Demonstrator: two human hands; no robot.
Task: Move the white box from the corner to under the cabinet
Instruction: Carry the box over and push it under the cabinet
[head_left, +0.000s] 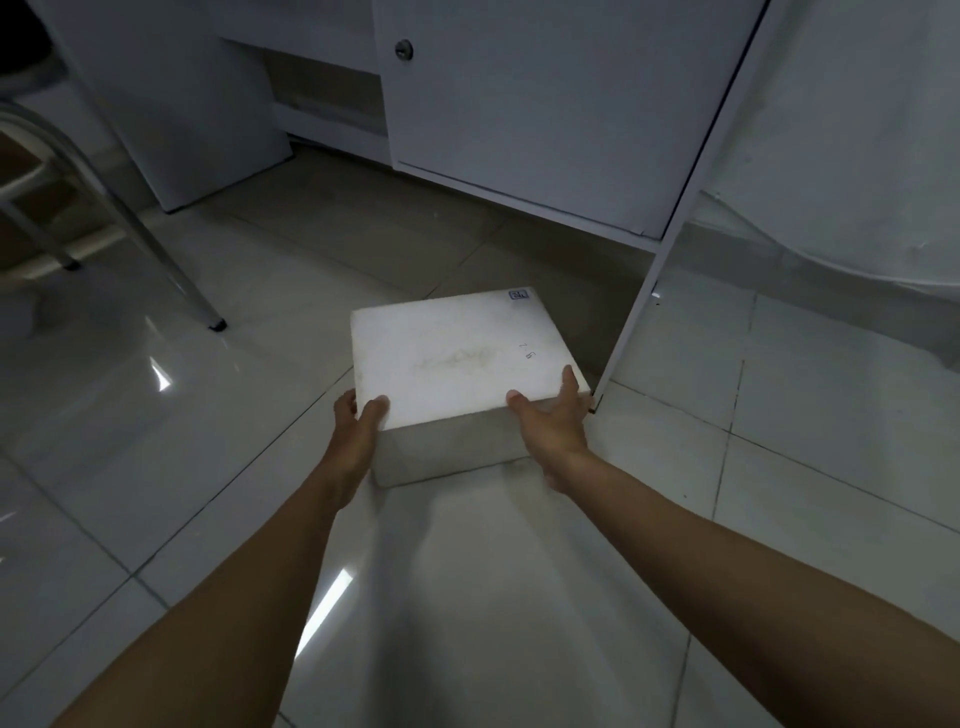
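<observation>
A white foam box (457, 358) sits on the tiled floor in the middle of the head view, with a small blue mark at its far right corner. My left hand (358, 415) grips its near left corner, thumb on the lid. My right hand (553, 421) grips the near right corner, thumb and a finger on top. Just beyond the box stands the white cabinet (530, 104), its door raised off the floor with a dark gap (545, 249) beneath. The box lies in front of that gap, close to the cabinet's right side panel (639, 312).
A metal chair leg (156, 244) slants down at the left. A second white cabinet panel (171, 104) stands at the back left. White cloth or plastic sheeting (857, 182) hangs at the right. Glossy floor tiles (519, 597) stretch toward me.
</observation>
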